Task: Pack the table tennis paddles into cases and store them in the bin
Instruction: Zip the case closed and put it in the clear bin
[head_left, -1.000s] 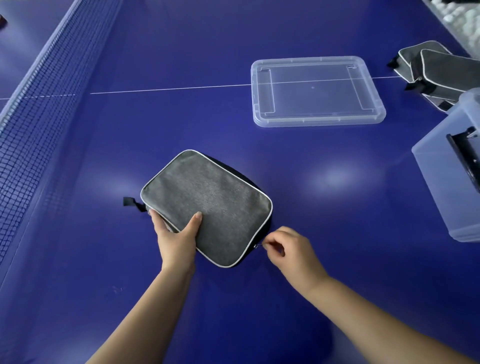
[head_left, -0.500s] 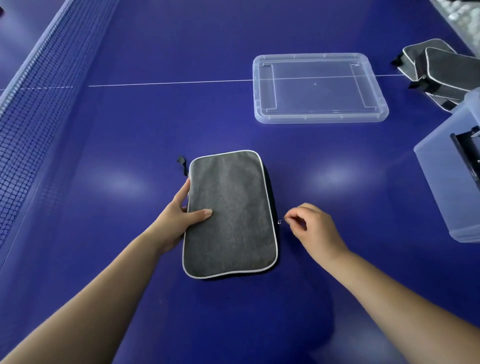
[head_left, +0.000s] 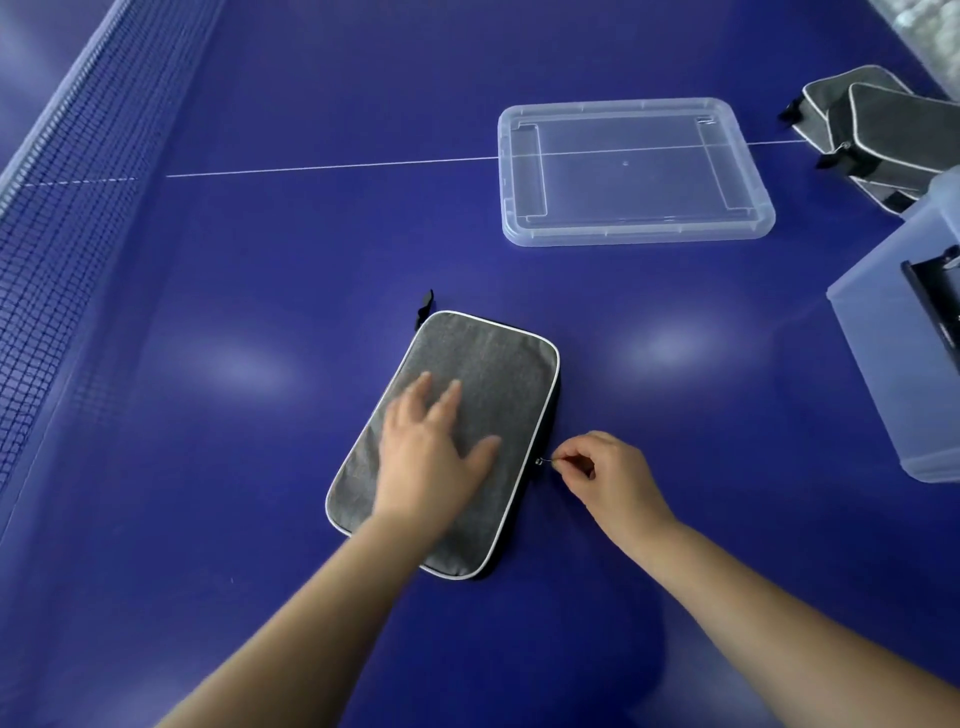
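A grey case (head_left: 467, 415) with white piping lies flat on the blue table (head_left: 260, 467), nearer the person than the clear lid (head_left: 631, 171); the left hand (head_left: 426, 457) rests on top of the case, fingers spread and straight, pressing it down; the right hand (head_left: 608, 478), just beside the case's right edge, pinches the small metal zip pull (head_left: 543, 461); a translucent bin (head_left: 904, 353) stands to the right of the case; beyond the bin lie more grey cases (head_left: 872, 130); a net (head_left: 47, 208) runs far left of the case.
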